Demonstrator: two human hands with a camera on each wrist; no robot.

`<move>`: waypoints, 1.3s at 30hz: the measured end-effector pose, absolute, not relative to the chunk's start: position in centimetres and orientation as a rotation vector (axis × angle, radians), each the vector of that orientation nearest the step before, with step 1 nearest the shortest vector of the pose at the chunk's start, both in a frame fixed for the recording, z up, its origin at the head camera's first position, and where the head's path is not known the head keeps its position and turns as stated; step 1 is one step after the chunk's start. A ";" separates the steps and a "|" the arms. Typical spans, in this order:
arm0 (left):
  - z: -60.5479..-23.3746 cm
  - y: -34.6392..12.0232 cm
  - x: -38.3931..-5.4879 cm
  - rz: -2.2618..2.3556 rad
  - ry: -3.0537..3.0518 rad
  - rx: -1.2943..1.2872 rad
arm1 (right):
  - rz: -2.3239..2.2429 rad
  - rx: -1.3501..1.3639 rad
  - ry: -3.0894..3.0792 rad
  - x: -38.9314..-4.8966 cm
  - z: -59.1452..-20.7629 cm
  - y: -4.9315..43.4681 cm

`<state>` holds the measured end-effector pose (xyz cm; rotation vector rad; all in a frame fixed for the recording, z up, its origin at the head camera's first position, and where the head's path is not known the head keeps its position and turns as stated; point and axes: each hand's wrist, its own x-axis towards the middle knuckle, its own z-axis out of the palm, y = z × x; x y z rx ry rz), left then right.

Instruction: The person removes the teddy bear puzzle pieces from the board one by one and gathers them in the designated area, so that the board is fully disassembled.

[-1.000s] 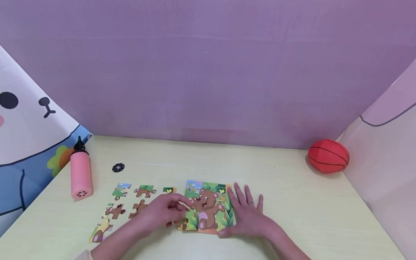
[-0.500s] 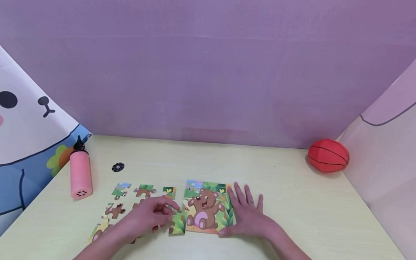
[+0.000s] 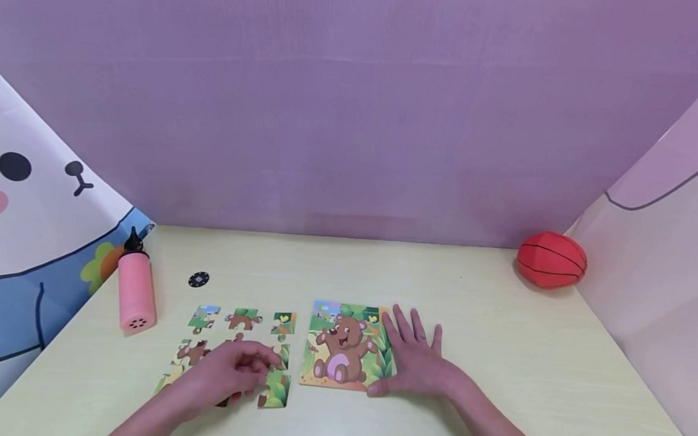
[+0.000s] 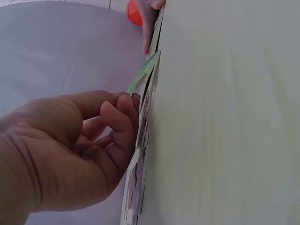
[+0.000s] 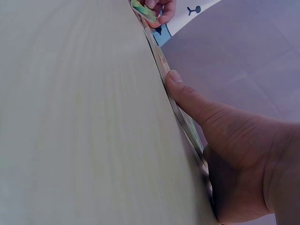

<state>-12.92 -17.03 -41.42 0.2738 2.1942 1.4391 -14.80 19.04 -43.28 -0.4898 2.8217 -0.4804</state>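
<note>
My left hand (image 3: 225,377) pinches a green leafy puzzle piece (image 3: 276,390) at the lower right of the loose pieces. In the left wrist view that piece tilts up from the fingertips, one edge low near the table. My right hand (image 3: 416,361), its fingers spread, rests on the right edge of a bear picture board (image 3: 344,352). Loose puzzle pieces lie left of the board: a brown bear-head piece (image 3: 243,319), a piece with a yellow shape (image 3: 284,323) and a blue-sky piece (image 3: 204,318) form the back row. My left hand and forearm partly cover the others.
A pink bottle with a black top (image 3: 137,291) is at the table's left side. Near it lies a black round chip (image 3: 199,279). A red ball with black lines (image 3: 551,260) sits at the back right corner. A purple wall (image 3: 352,115) stands behind the table (image 3: 495,326).
My left hand has moved left from the bear board, bringing the green puzzle piece over to the loose pieces. The board's lower left is uncovered now. My right hand stays in place.
</note>
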 end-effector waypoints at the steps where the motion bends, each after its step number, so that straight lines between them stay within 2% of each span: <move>1: -41.4 -17.1 -12.9 1.443 2.191 0.270 | -0.481 -0.489 2.821 -14.8 -43.3 19.1; 31: -41.1 -17.3 -12.4 1.301 2.402 0.254 | -0.499 -0.486 2.813 -14.8 -43.4 19.1; 39: -40.5 -16.3 -12.7 1.272 2.448 0.324 | -0.517 -0.501 2.794 -14.9 -43.6 19.1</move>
